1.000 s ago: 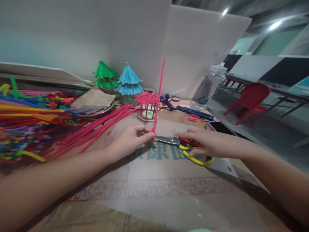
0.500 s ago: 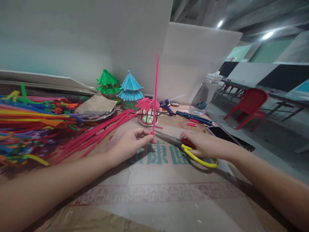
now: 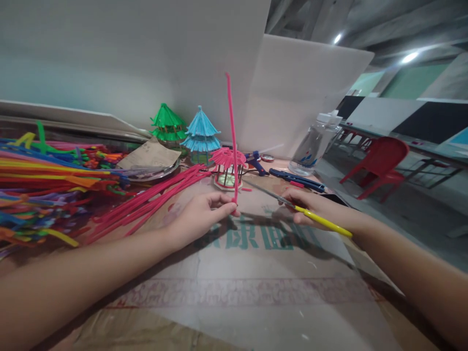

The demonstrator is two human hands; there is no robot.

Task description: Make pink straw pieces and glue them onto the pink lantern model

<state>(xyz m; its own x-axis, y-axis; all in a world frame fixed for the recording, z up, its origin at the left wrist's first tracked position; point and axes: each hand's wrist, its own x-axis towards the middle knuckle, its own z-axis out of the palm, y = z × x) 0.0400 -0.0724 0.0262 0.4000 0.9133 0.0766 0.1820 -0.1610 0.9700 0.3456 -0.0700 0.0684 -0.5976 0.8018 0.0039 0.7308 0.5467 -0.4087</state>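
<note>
My left hand (image 3: 210,214) pinches the lower end of a pink pipe cleaner (image 3: 232,126), which stands nearly upright with a small bend at its tip. In my right hand (image 3: 309,207) is a pair of scissors (image 3: 323,223) with yellow handles. Their blades point left toward the pipe cleaner, apart from it. Just behind my left hand stands a small pavilion model (image 3: 228,170) with a pink roof and a pale base. A bundle of pink pipe cleaners (image 3: 153,200) lies to the left of it.
Green (image 3: 168,122) and blue (image 3: 201,131) pavilion models stand at the back. Many coloured pipe cleaners (image 3: 54,180) fill the left. A glue gun (image 3: 258,163), a utility knife (image 3: 298,180), a clear pump bottle (image 3: 312,146) and a partly hidden phone (image 3: 335,199) lie toward the right.
The scissors have turned in my right hand and moved right, away from the pipe cleaner. The pipe cleaner now leans left at its top; my left hand keeps its pinch.
</note>
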